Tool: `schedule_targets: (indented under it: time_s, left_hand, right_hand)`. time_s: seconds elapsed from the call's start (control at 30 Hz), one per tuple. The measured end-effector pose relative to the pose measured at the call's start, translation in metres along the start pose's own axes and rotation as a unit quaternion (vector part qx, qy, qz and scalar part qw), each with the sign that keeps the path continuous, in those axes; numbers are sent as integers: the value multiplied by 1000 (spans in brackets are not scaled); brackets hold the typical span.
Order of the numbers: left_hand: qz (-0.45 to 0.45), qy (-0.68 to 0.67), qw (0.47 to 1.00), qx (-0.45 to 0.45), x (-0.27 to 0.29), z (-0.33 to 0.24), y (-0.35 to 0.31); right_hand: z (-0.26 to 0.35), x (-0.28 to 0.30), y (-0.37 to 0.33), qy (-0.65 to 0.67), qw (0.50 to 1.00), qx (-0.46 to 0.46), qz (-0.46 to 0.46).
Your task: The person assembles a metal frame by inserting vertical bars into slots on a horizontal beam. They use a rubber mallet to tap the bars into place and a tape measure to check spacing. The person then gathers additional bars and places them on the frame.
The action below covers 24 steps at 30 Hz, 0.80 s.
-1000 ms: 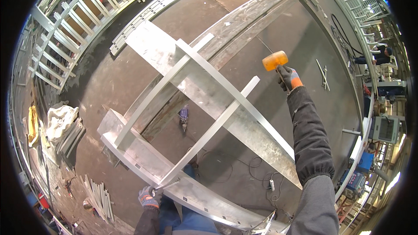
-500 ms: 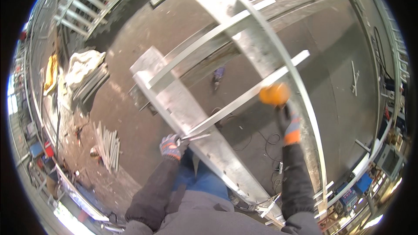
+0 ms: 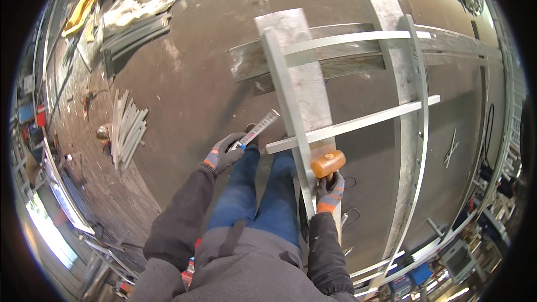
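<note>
My left hand, in a grey and orange glove, is closed around the lower end of a short silver ruler with markings on its face. A bit of blue shows near the grip. My right hand, gloved alike, grips a mallet with an orange-brown head, held close to the near side rail of a metal frame. A light metal crossbar runs through this rail to a curved far rail. The bar's near end sticks out past the rail, between my two hands.
Wide flat metal beams lie under the frame. A second crossbar spans it farther off. Cut metal strips are piled on the floor at left, near a white sack and a yellow cloth. A cable lies at right.
My view has turned, and the frame now appears farther right. The mallet has come down and left, beside the near rail. My left hand has moved off the rail, with the ruler tilted up.
</note>
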<state>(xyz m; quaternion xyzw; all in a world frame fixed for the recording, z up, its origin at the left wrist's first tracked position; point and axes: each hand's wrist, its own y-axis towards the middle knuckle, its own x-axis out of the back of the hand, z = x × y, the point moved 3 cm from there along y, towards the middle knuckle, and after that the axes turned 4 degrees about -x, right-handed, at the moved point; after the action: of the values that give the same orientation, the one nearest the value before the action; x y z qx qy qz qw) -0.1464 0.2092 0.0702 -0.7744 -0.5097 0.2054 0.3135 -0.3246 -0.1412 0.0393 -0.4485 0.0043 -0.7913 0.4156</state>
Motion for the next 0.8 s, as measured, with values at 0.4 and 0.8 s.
schedule_targets:
  time_s: [0.4, 0.8]
  left_hand:
    - [125, 242, 954, -126, -4, 11, 35]
    - [119, 273, 953, -58, -10, 6, 22]
  right_hand:
    - [149, -12, 35, -223, 912, 340, 53]
    - [110, -61, 65, -167, 916, 316, 184]
